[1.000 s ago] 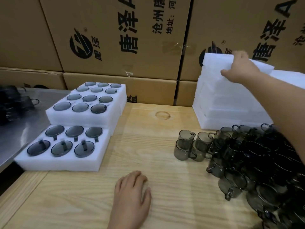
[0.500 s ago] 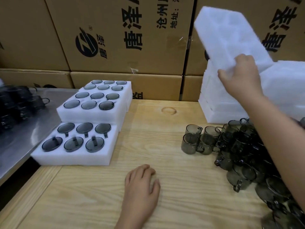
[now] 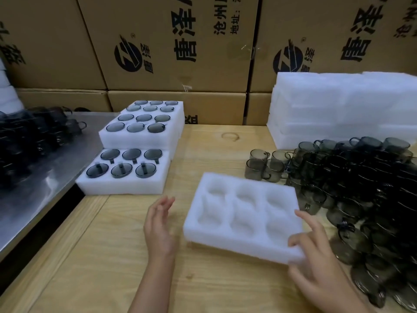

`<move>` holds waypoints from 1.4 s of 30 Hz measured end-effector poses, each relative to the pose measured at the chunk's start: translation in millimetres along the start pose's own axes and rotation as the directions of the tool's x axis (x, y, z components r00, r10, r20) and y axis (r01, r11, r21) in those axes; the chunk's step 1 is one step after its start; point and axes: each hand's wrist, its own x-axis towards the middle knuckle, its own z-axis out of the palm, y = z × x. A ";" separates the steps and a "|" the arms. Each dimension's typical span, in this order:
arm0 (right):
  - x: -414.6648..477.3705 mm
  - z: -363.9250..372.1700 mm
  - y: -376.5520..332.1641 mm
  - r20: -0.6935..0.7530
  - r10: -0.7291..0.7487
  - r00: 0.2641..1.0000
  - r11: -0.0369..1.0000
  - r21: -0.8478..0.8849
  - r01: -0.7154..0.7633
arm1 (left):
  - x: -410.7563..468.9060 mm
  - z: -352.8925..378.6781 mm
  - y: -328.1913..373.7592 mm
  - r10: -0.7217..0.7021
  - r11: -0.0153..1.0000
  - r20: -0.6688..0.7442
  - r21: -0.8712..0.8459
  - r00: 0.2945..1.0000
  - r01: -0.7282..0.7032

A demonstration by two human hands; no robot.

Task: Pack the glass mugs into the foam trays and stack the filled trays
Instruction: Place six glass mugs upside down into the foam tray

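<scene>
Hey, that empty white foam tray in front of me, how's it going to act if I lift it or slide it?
Probably very light: the right hand holds the empty foam tray by one corner alone. Likely soft and a little bendy, since its edges look fuzzy and rounded. Empty, it may skid easily on the smooth wooden table.

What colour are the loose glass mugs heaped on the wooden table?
The heaped glass mugs are a smoky, translucent grey-brown, seen best in the head view.
</scene>
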 end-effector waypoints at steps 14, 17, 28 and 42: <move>-28.7 6.4 17.9 -0.009 0.070 0.998 0.992 0.109 -0.069 | -38.8 10.3 1.6 -0.194 0.977 0.474 0.011 0.859 0.215; -28.4 1.3 13.2 0.018 0.060 0.998 0.990 0.129 -0.062 | -36.4 9.1 3.2 -0.230 0.969 0.448 0.023 0.864 0.246; 61.8 -30.5 43.7 -0.161 0.514 0.842 0.735 -0.423 -0.530 | -35.1 8.2 -1.6 -0.261 0.964 0.473 0.075 0.842 0.257; 77.3 -19.4 63.4 -0.029 0.557 0.830 0.599 -0.678 -0.426 | -36.0 8.1 -2.7 -0.270 0.963 0.519 0.126 0.811 0.240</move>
